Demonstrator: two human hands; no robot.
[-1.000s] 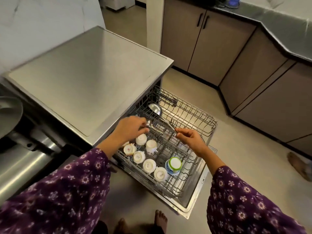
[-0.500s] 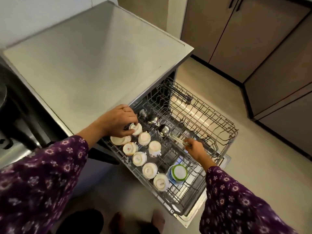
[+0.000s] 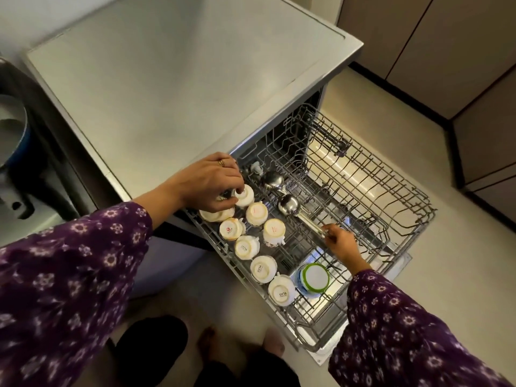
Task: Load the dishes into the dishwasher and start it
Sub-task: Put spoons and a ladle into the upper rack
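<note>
The dishwasher's upper wire rack [image 3: 405, 219] is pulled out over the open door. Several white cups [image 3: 247, 247] stand upside down in two rows along its left side. My left hand [image 3: 212, 185] pinches the cup [image 3: 245, 195] at the far end of the rows. Two steel ladles [image 3: 289, 203] lie in the rack's middle, bowls toward the machine. My right hand [image 3: 339, 241] grips the handle end of the nearer ladle. A green-rimmed bowl [image 3: 314, 279] sits upside down near the front.
The dishwasher's steel top [image 3: 181, 88] fills the upper left. A blue-rimmed pan [image 3: 11, 127] sits at the far left. Brown cabinets [image 3: 446, 51] line the right. My bare feet [image 3: 206, 342] stand on the beige floor beside the rack.
The view has tipped down and closer to the rack. My left hand shifted from the ladle's handle to the far cup. My right hand slid the ladle down into the rack.
</note>
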